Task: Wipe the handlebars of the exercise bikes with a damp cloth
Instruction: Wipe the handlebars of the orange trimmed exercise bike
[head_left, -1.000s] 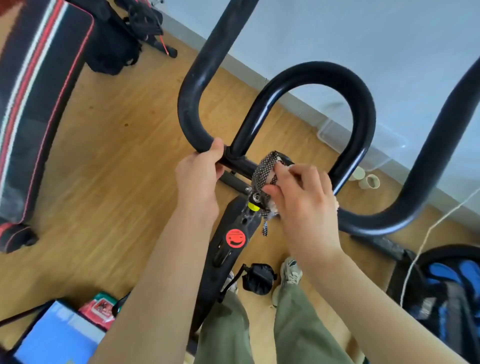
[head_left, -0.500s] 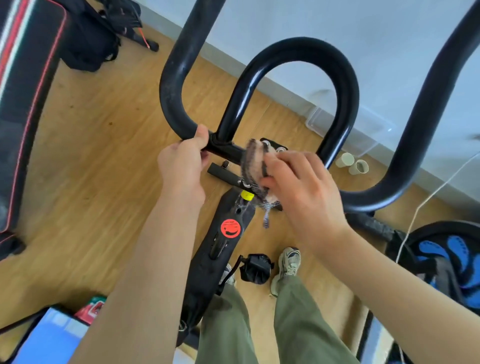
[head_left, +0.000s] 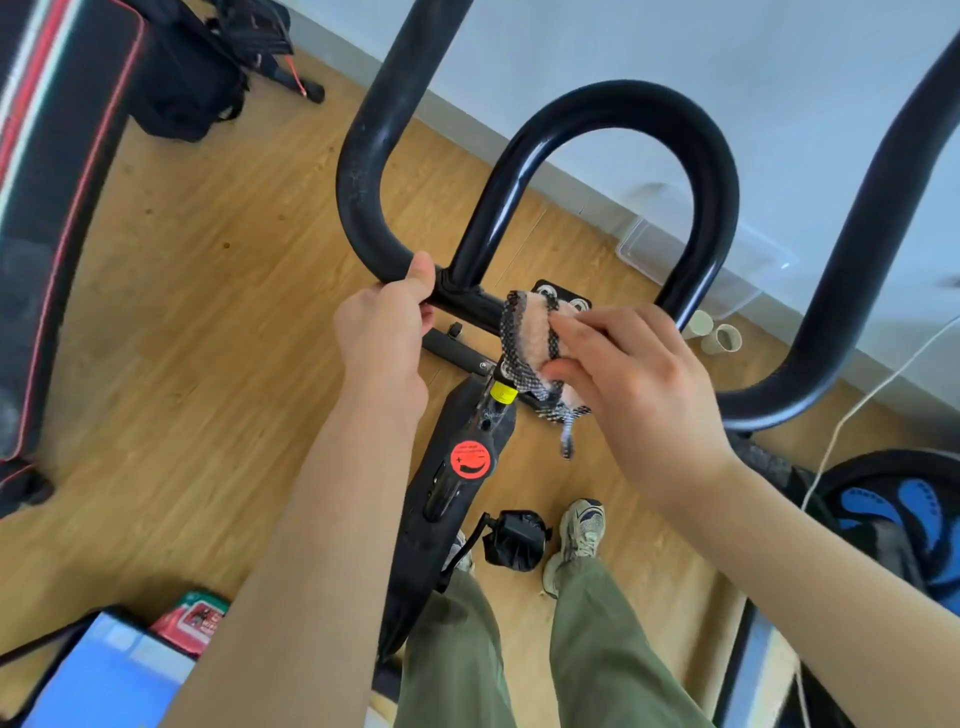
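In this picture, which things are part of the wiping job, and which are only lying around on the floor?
Job: handlebar, cloth, left hand gripping the handlebar, right hand holding the cloth on it.
Lying about: black bag, clear plastic box, two cardboard rolls, white cord.

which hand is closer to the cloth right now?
Right. The right hand holds the cloth against the handlebar; the left hand grips the bar just left of it, not touching the cloth.
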